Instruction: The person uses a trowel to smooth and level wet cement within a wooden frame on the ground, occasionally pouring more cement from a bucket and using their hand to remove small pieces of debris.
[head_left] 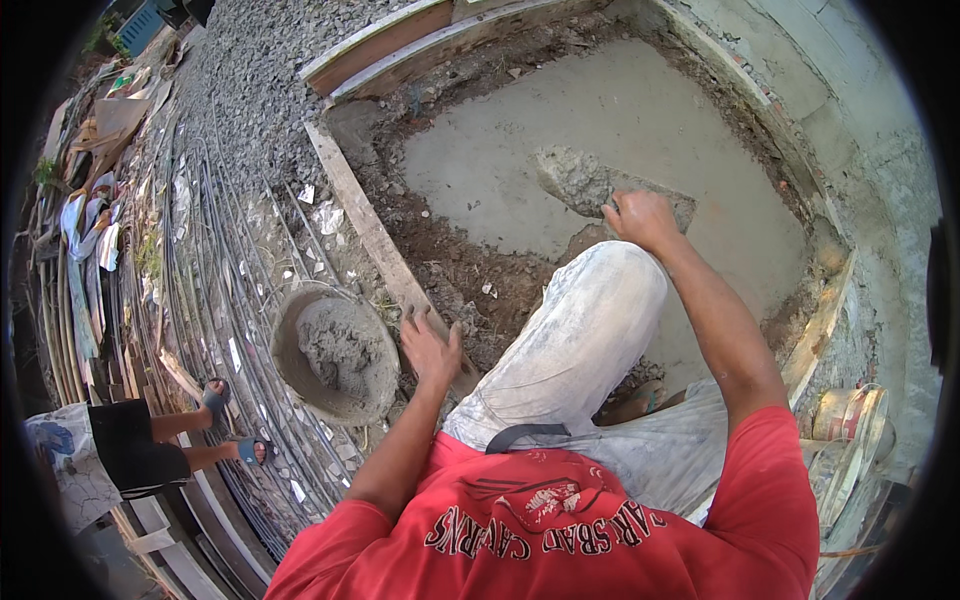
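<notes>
My right hand (645, 220) is closed on what looks like a trowel (680, 200), its flat, straight-edged blade coated in grey cement. The handle is hidden in my fist. Beside the blade sits a rough mound of wet mortar (572, 178), on a smooth grey layer of wet cement (500, 150) inside the frame. My left hand (430, 347) rests with spread fingers on a long wooden board (365, 225) along the frame's left side. Left of that hand stands a bucket (285, 345) partly filled with wet mortar (345, 350).
Steel rods (215, 270) and scrap wood (75, 330) lie to the left, below a gravel pile (255, 90). Another person (135, 440) in sandals stands at lower left. A concrete wall (870, 130) bounds the right. Dark soil (490, 275) borders the cement.
</notes>
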